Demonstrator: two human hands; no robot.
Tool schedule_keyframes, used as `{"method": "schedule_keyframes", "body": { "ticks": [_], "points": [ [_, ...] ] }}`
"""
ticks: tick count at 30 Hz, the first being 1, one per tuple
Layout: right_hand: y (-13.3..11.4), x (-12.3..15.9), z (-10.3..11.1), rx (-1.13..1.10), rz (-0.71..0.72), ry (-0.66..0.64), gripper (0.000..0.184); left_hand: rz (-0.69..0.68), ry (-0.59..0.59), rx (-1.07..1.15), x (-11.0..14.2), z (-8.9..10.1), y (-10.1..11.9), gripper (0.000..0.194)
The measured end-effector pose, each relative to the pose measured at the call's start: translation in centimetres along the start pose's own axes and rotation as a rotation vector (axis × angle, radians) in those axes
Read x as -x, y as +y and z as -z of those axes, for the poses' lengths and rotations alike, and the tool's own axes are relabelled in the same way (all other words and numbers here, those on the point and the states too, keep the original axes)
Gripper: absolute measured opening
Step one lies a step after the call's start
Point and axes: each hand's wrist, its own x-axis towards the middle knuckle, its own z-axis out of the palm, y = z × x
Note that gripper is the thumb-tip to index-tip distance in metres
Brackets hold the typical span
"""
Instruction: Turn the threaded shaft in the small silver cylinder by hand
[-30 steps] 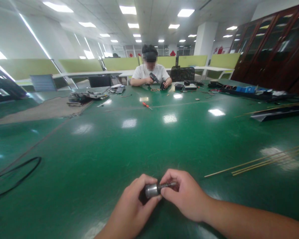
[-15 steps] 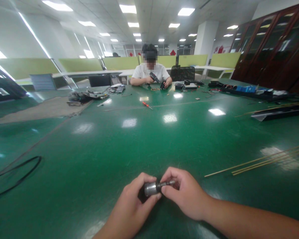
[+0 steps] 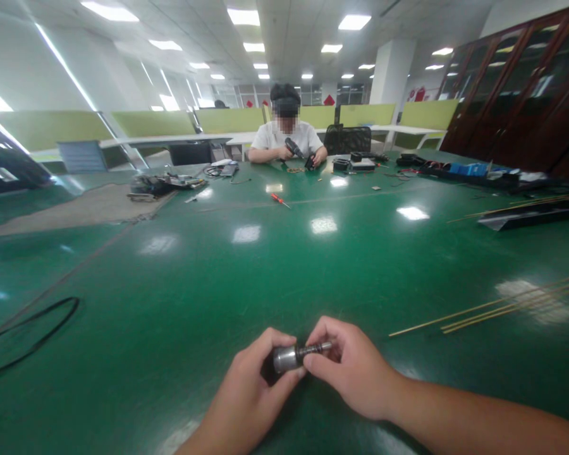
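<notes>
Just above the green tabletop, my two hands hold a small metal cylinder with a grooved stem (image 3: pixel 285 359), which lies roughly level. My left hand (image 3: pixel 251 382) is closed around the wide, shiny cylinder, thumb below and fingers above. With thumb and fingertips, my right hand (image 3: pixel 358 373) pinches the narrower stem, whose bright tip points right. The cylinder's left end and part of the stem are hidden by my fingers.
Thin brass-coloured rods (image 3: pixel 502 308) lie at the right, and a black cable (image 3: pixel 52 325) loops at the left. Farther off are a red screwdriver (image 3: pixel 277 199), circuit parts (image 3: pixel 164 183) and a metal channel (image 3: pixel 526 215). Across the table, a person (image 3: pixel 287 136) holds a power drill (image 3: pixel 294 148).
The metal cylinder has shifted very slightly left, and a little more of the grooved stem shows between my right fingers. Both hands keep their hold.
</notes>
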Motion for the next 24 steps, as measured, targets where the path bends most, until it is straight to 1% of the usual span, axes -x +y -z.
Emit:
{"method": "schedule_keyframes", "body": {
  "ticks": [17,24],
  "points": [
    [0.37,-0.06,-0.02,-0.060,-0.002,-0.014,0.008,-0.009,-0.004,-0.008,0.05,0.17,-0.22,0.016],
    [0.64,-0.22,-0.05,-0.097,-0.011,-0.008,0.010,0.004,0.046,0.033,-0.08,0.45,-0.09,0.021]
  ]
}}
